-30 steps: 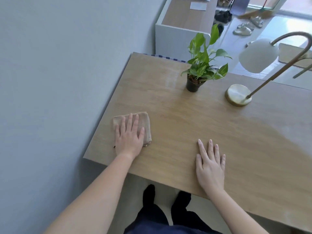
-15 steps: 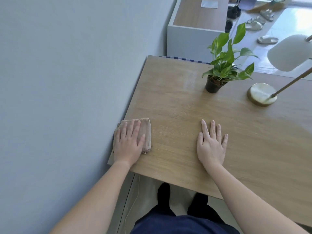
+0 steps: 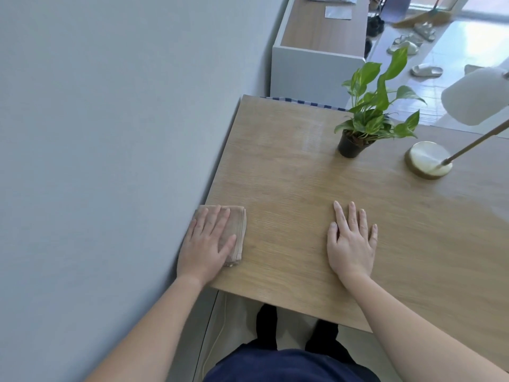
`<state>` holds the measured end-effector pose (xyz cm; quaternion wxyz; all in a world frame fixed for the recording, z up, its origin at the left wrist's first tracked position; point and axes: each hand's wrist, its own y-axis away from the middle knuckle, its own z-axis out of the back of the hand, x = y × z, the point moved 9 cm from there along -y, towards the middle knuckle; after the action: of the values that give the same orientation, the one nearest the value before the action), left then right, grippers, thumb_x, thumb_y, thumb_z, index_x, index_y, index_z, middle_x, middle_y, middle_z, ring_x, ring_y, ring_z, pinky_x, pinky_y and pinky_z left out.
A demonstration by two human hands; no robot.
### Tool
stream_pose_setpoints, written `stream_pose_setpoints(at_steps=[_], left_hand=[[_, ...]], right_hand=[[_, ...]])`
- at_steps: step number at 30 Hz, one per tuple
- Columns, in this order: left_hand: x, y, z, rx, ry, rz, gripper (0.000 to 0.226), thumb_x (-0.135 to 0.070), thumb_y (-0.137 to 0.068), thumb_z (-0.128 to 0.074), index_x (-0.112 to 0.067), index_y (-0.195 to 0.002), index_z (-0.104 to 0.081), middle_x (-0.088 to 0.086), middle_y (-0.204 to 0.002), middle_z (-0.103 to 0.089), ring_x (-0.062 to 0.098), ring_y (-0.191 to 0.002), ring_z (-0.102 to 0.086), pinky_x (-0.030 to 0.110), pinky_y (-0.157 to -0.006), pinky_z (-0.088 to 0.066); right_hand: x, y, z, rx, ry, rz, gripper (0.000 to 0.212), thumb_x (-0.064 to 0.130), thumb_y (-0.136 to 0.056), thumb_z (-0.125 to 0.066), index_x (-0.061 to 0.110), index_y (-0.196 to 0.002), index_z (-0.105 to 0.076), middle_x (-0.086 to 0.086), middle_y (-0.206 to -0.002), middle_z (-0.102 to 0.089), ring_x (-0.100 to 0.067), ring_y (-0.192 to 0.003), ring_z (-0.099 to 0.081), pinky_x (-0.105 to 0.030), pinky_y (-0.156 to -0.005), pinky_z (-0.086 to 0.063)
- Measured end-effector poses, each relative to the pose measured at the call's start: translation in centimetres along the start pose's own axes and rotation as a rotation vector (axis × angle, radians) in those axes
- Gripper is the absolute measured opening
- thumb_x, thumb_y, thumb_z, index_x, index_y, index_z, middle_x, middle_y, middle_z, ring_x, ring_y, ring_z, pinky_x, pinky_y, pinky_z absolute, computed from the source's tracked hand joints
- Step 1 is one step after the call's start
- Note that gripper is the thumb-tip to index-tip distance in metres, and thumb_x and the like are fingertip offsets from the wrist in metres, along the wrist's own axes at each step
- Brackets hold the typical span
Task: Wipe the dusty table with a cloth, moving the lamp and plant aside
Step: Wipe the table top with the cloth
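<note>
Pot: I saw a small black pot (image 3: 349, 146) standing upright on the far part of the table (image 3: 303, 175); it held the plant (image 3: 371, 114), whose green leaves spread well above the rim; I could not make out the soil clearly.
White unit: beyond the table's far edge stood a white-walled unit (image 3: 311, 73) with a wooden surface inside; a pale grey sheet (image 3: 338, 12) lay flat in it; a silvery item beside it was cut off by the top of the frame.
Lamp: the lamp (image 3: 428, 160) sat on its round brass base just right of the pot, not touching it; its thin rod slanted up to the right; the white shade (image 3: 473, 99) was cut off at the right edge, so I could not see where rod and shade joined.
Cloth: the folded beige cloth (image 3: 238, 230) lay flat at the table's left edge near the front corner, close to the grey wall (image 3: 110, 133); its left part was hidden under the hand.
Left hand: the left hand (image 3: 205, 246) pressed palm-down on the cloth; fingers straight and slightly apart, thumb angled right.
Right hand: the right hand (image 3: 351, 244) rested flat on bare wood, well apart from the cloth; fingers straight, lightly spread, holding nothing.
Floor: sandals (image 3: 427, 70) lay beyond the table; I could see only part of a broom (image 3: 413, 17).
</note>
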<state>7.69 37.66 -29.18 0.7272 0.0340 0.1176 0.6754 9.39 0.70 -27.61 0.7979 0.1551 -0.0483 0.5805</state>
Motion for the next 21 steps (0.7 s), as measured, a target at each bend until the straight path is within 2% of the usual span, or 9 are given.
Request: stream_pose_setpoints(at_steps=[3,7,11,15,19,21], left_hand=[[-0.1,0.1,-0.2,-0.021,0.002,0.056,0.073,-0.066,-0.108,-0.018,-0.035,-0.172,-0.004,-0.01,-0.18,0.002,0.019,-0.167,0.002,0.044,-0.134,-0.001],[-2.0,7.1,-1.7,-0.016,-0.036,-0.116,0.072,-0.063,-0.11,-0.023,-0.032,-0.172,-0.006,-0.005,-0.181,-0.002,0.021,-0.167,0.0,0.051,-0.133,-0.007],[-0.8,10.5,-2.4,0.021,0.007,-0.175,0.072,-0.065,-0.109,-0.033,-0.036,-0.172,-0.012,-0.01,-0.18,-0.006,0.021,-0.167,-0.006,0.051,-0.132,-0.008],[-1.1,8.6,-1.9,0.035,0.034,-0.157,0.069,-0.065,-0.109,-0.03,-0.042,-0.171,-0.009,-0.015,-0.179,-0.006,0.015,-0.166,-0.003,0.048,-0.133,-0.006],[-0.9,4.2,-0.9,0.039,0.004,-0.12,0.066,-0.069,-0.108,-0.011,-0.047,-0.169,0.006,-0.016,-0.179,0.006,0.011,-0.165,0.011,0.044,-0.134,0.004],[-0.8,2.5,-0.1,0.03,0.033,-0.095,0.066,-0.07,-0.108,-0.013,-0.047,-0.169,0.001,-0.014,-0.179,0.007,0.013,-0.166,0.01,0.042,-0.134,0.007]], right_hand=[[0.0,0.1,0.1,0.002,0.003,0.003,0.056,0.05,-0.11,-0.019,0.054,-0.165,-0.007,0.013,-0.177,-0.002,-0.012,-0.163,0.005,-0.046,-0.132,0.005],[-0.1,0.3,0.0,0.009,0.004,0.007,0.056,0.049,-0.11,-0.019,0.053,-0.165,-0.005,0.013,-0.177,-0.001,-0.012,-0.163,0.006,-0.046,-0.132,0.006],[0.1,0.2,0.0,0.005,0.006,0.011,0.056,0.049,-0.111,-0.019,0.052,-0.165,-0.005,0.012,-0.177,0.0,-0.012,-0.163,0.006,-0.047,-0.132,0.006],[0.1,0.1,0.0,0.0,0.009,0.01,0.056,0.049,-0.11,-0.018,0.052,-0.165,-0.006,0.012,-0.177,-0.001,-0.013,-0.163,0.005,-0.046,-0.132,0.007],[0.1,0.2,0.1,0.009,0.007,0.01,0.056,0.048,-0.11,-0.017,0.052,-0.166,-0.007,0.011,-0.177,-0.002,-0.013,-0.163,0.005,-0.046,-0.132,0.008],[0.2,0.4,0.1,0.017,0.012,0.014,0.056,0.048,-0.11,-0.016,0.052,-0.165,-0.006,0.011,-0.177,-0.001,-0.013,-0.163,0.006,-0.046,-0.132,0.007]])
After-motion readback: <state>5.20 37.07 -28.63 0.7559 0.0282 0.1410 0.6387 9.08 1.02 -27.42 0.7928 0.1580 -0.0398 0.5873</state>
